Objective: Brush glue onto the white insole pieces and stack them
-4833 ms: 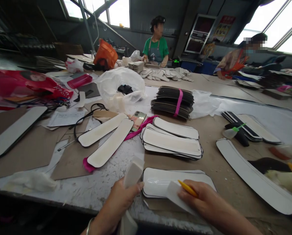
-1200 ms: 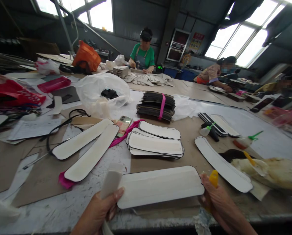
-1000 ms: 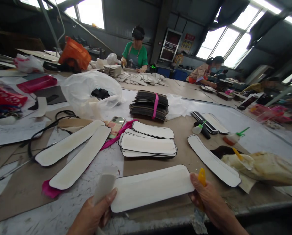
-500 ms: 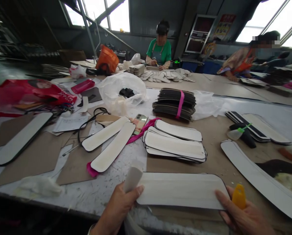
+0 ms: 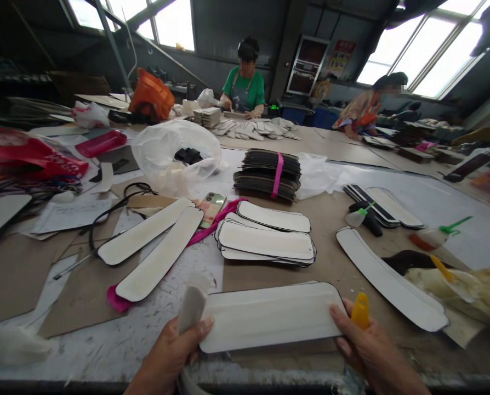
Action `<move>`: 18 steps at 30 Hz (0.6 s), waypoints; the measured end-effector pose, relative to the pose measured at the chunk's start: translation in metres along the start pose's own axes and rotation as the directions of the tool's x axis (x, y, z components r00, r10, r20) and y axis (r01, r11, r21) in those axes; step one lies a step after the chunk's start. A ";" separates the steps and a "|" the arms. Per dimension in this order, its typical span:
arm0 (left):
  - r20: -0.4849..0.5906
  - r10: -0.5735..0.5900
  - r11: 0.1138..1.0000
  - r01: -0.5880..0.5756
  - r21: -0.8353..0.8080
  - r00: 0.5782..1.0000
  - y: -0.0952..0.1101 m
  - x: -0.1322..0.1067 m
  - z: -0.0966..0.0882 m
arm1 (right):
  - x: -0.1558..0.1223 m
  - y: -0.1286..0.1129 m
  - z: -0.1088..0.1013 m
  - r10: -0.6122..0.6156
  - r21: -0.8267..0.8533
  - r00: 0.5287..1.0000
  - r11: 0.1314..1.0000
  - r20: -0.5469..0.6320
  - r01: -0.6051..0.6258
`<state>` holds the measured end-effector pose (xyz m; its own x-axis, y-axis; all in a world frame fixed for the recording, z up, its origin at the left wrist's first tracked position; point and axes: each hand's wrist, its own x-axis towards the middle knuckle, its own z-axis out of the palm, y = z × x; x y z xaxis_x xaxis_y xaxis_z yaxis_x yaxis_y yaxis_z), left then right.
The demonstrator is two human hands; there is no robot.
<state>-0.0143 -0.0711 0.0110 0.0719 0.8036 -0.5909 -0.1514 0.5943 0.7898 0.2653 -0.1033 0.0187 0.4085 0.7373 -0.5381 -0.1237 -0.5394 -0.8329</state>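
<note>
Between my hands a long white panel (image 5: 272,318) with rounded corners and a dark edge is held above the front of the table. My left hand (image 5: 166,351) pinches its left end, thumb on top, together with a curled pale strip (image 5: 193,299) that hangs down below. The right end is gripped by my right hand (image 5: 372,348), which also keeps a yellow-handled tool (image 5: 360,311) between thumb and fingers; the tool's lower part is mostly hidden. Just beyond lies a pile of similar white panels (image 5: 265,238). Two more panels (image 5: 160,255) rest to the left.
Behind the pile stands a dark bundle (image 5: 255,184) with a pink band. A plastic bag (image 5: 154,145) holds black pieces. At right are a curved white panel (image 5: 388,280), a small green-tipped bottle (image 5: 355,218) and an orange-liquid bottle (image 5: 429,238). Two people work across the table.
The view has swung right, so the table's things appear farther left. Both hands keep their hold on the panel, whose right end now sits slightly higher than its left.
</note>
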 end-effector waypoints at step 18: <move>-0.103 0.074 0.977 -0.052 0.206 0.992 0.015 0.014 0.002 | 0.009 -0.020 0.003 -0.049 -0.199 0.992 0.977 0.112 0.070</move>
<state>-0.0132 -0.0505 0.0149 -0.0417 0.8378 -0.5444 0.0512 0.5459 0.8363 0.2686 -0.0842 0.0300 0.3097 0.8037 -0.5082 0.0877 -0.5563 -0.8263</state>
